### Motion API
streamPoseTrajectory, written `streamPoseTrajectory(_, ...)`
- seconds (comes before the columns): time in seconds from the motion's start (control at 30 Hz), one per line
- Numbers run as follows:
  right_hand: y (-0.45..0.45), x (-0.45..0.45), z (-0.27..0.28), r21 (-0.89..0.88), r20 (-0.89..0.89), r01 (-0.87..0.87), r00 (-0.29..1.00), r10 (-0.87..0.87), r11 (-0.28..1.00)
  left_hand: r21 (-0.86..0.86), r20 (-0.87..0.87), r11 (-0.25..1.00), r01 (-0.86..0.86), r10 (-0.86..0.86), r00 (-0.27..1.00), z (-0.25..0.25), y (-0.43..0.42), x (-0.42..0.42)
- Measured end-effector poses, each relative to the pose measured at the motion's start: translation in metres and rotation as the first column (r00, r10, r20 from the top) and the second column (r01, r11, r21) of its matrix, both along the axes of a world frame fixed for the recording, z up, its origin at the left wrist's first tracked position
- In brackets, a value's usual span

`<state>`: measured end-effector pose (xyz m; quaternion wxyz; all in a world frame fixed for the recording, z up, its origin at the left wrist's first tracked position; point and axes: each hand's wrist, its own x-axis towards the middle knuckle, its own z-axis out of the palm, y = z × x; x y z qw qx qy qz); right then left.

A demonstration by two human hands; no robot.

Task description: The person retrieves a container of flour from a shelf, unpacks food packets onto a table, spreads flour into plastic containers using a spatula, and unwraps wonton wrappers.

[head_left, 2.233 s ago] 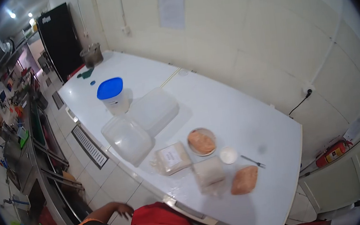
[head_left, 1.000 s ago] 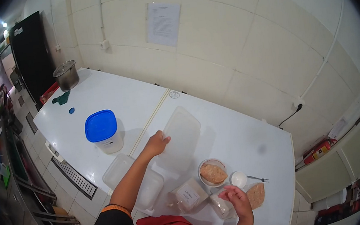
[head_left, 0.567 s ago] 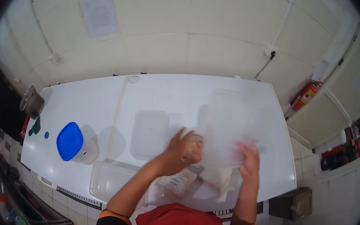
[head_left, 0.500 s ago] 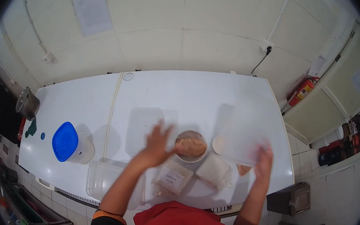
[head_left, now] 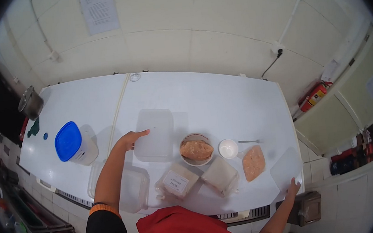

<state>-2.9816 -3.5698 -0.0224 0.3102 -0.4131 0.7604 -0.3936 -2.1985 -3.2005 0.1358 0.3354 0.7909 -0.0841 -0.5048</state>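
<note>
My left hand (head_left: 131, 141) is at the left side of a translucent plastic container (head_left: 156, 140), its thumb over the edge and its other fingers along the side. At the table's right edge, my right hand (head_left: 291, 187) grips a flat translucent plastic lid (head_left: 287, 168) by its near corner. Between my hands, an orange-brown filled bag (head_left: 197, 150) sits in a round bowl (head_left: 193, 136). A pinkish-orange filled bag (head_left: 253, 162) lies left of the lid. Beside it are a small white bowl (head_left: 228, 149) and a fork (head_left: 250, 141).
Near my body lie a labelled clear packet (head_left: 176, 181) and another pale packet (head_left: 220, 176). A larger clear container (head_left: 133, 190) stands at the front left, with a blue-lidded tub (head_left: 75, 144) beyond it. A metal pot (head_left: 30, 103) is at the far-left end.
My right hand has moved right and towards me with the lid, uncovering the small bowl, fork and pinkish-orange bag. My left hand has gone from beside the round bowl to the translucent container.
</note>
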Motion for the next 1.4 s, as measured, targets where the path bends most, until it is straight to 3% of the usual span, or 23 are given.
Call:
streamPoseTrajectory(0.07,0.016,0.019,0.013,0.078,-0.346,0.191,0.926,-0.154,0.978,-0.171,-0.171,0.985,-0.018,-0.012,0.985,-0.008,0.004,0.004)
streamPoseTrajectory(0.13,0.036,0.065,0.051,0.118,-0.596,0.294,0.785,-0.169,0.948,-0.188,-0.149,0.976,-0.112,0.085,0.985,-0.007,0.005,-0.002)
streamPoseTrajectory(0.23,0.035,0.069,0.024,-0.119,-0.576,0.209,0.782,-0.239,0.971,-0.262,-0.108,0.949,-0.174,0.150,0.983,0.017,0.005,-0.013)
streamPoseTrajectory(0.3,0.048,0.091,0.047,-0.250,-0.561,0.087,0.799,-0.218,0.964,-0.409,-0.251,0.880,-0.241,0.145,0.957,0.017,0.005,-0.007)
streamPoseTrajectory(0.37,0.054,0.115,0.067,-0.383,-0.446,-0.074,0.888,-0.114,0.921,-0.288,0.197,0.908,-0.305,0.368,0.909,0.033,-0.004,-0.016)
streamPoseTrajectory(0.43,0.047,0.137,0.062,-0.541,-0.329,-0.235,0.943,0.054,0.807,-0.330,0.640,0.939,-0.101,0.301,0.707,0.046,-0.007,-0.032)
streamPoseTrajectory(0.5,0.066,0.180,0.094,-0.455,-0.213,-0.426,0.905,0.369,0.782,-0.384,0.673,0.921,0.063,0.232,0.702,0.092,-0.004,-0.067)
streamPoseTrajectory(0.53,0.086,0.220,0.126,-0.398,0.104,-0.378,0.887,0.450,0.836,-0.408,0.686,0.899,0.158,0.187,0.703,0.112,-0.006,-0.087)
streamPoseTrajectory(0.57,0.086,0.240,0.121,-0.436,0.113,-0.483,0.808,0.578,0.760,-0.370,0.739,0.893,0.258,0.114,0.665,0.122,-0.010,-0.104)
streamPoseTrajectory(0.63,0.147,0.322,0.205,-0.403,0.212,-0.603,0.670,0.711,0.689,-0.278,0.835,0.842,0.462,-0.026,0.550,0.130,-0.013,-0.135)
streamPoseTrajectory(0.67,0.136,0.331,0.175,-0.533,0.136,-0.685,0.509,0.850,0.496,-0.345,0.859,0.776,0.529,0.034,0.510,0.130,-0.013,-0.143)
streamPoseTrajectory(0.7,0.148,0.343,0.197,-0.550,0.132,-0.725,0.414,0.901,0.414,-0.403,0.873,0.701,0.589,0.102,0.476,0.130,-0.011,-0.149)
streamPoseTrajectory(0.73,0.165,0.369,0.228,-0.567,0.127,-0.758,0.308,0.943,0.324,-0.452,0.877,0.619,0.642,0.177,0.447,0.132,-0.008,-0.152)
streamPoseTrajectory(0.83,0.176,0.408,0.275,-0.603,-0.162,-0.794,0.218,0.962,0.078,-0.424,0.660,0.765,0.486,-0.106,0.743,0.166,0.011,-0.156)
streamPoseTrajectory(0.93,0.168,0.426,0.296,-0.566,-0.313,-0.808,0.030,0.949,-0.161,-0.625,0.615,0.535,0.568,-0.109,0.781,0.158,0.022,-0.166)
streamPoseTrajectory(1.0,0.165,0.427,0.306,-0.520,-0.297,-0.799,-0.164,0.941,-0.303,-0.657,0.562,0.581,0.480,-0.047,0.826,0.159,0.026,-0.171)
streamPoseTrajectory(1.07,0.182,0.431,0.313,-0.550,-0.366,-0.776,-0.109,0.924,-0.310,-0.673,0.454,0.679,0.294,0.066,0.889,0.170,0.033,-0.178)
streamPoseTrajectory(1.2,0.203,0.438,0.315,-0.559,-0.384,-0.790,-0.024,0.923,-0.253,-0.704,0.306,0.697,0.133,0.129,0.943,0.166,0.034,-0.173)
streamPoseTrajectory(1.4,0.193,0.445,0.320,-0.349,-0.270,-0.895,-0.188,0.944,-0.278,-0.675,0.252,0.732,0.093,0.111,0.961,0.163,0.033,-0.161)
